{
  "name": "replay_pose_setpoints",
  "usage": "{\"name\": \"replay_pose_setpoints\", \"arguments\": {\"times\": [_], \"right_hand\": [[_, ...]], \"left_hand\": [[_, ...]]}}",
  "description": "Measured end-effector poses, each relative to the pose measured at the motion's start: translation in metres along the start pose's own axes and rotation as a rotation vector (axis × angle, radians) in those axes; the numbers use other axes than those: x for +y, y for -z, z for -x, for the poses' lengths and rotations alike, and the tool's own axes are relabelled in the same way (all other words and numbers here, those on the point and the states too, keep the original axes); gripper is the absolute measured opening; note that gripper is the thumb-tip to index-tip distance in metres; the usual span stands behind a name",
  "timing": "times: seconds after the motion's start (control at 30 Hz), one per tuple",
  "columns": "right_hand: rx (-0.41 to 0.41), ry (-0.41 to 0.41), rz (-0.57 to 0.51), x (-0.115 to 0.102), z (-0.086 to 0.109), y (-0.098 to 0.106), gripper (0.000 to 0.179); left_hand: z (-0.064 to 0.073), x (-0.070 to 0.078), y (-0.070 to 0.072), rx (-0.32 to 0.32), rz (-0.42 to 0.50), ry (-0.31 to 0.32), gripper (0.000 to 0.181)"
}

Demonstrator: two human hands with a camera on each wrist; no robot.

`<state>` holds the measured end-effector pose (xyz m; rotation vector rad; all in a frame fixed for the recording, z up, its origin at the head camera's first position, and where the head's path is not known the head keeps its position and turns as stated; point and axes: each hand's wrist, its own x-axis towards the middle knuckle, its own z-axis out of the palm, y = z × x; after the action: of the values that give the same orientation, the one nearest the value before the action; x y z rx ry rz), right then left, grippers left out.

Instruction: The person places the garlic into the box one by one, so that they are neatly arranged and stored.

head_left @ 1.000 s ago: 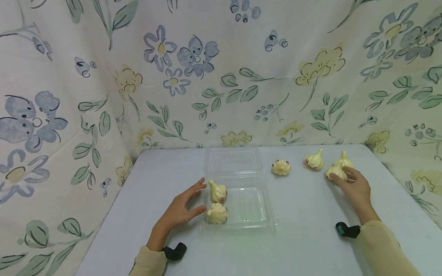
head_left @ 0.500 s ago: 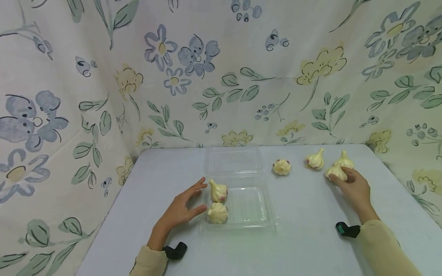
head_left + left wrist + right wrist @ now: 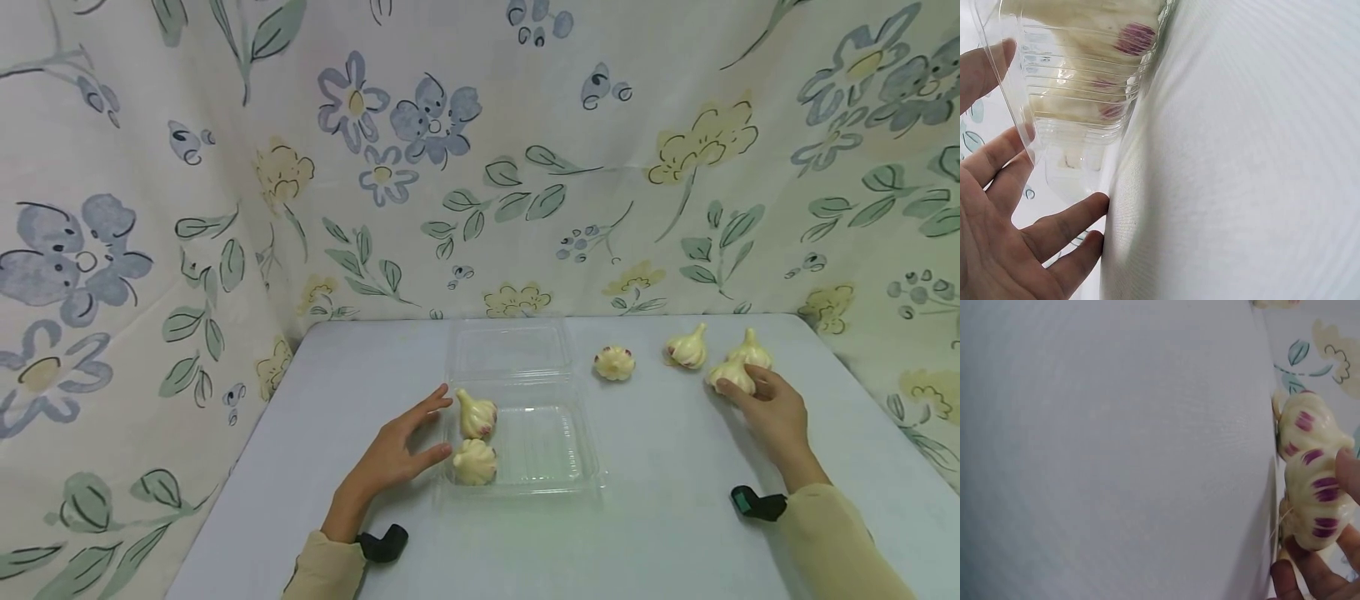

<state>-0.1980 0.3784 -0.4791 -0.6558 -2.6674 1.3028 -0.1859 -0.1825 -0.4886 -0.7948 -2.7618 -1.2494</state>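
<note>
My right hand [image 3: 776, 417] pinches a garlic bulb [image 3: 729, 377] between thumb and fingers at the right of the table. Purple streaks mark this bulb in the right wrist view, where my thumb [image 3: 1349, 472] lies on its upper side. Another garlic bulb [image 3: 752, 348] stands right behind it. My left hand [image 3: 393, 446] rests with spread fingers at the left side of a clear plastic clamshell box [image 3: 540, 483]. Thumb and fingertips reach its rim [image 3: 1013, 94] in the left wrist view. Inside, along the left wall, lie two garlic bulbs, one behind [image 3: 476, 414], one in front [image 3: 474, 462].
The box's lid [image 3: 510, 350] lies folded back toward the floral curtain [image 3: 480, 208]. Two more bulbs sit behind on the white table [image 3: 660, 517]: one with its base showing [image 3: 614, 363], another with its stem up [image 3: 687, 347]. A black wrist camera [image 3: 757, 503] sits at the right wrist.
Both hands keep their places, the right still on the same bulb. The whole head view has shifted very slightly; no object has visibly moved on the table.
</note>
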Motion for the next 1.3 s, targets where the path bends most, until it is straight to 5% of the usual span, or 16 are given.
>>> {"name": "replay_pose_setpoints", "arguments": {"times": [0.57,1.3], "right_hand": [[-0.08,0.029,-0.12,-0.023,0.014,-0.009,0.091],[-0.116,0.298,-0.096,-0.069,0.041,-0.03,0.076]], "left_hand": [[0.0,-0.004,-0.001,0.003,0.006,-0.006,0.066],[0.0,-0.001,0.0,0.0,0.02,-0.005,0.066]]}}
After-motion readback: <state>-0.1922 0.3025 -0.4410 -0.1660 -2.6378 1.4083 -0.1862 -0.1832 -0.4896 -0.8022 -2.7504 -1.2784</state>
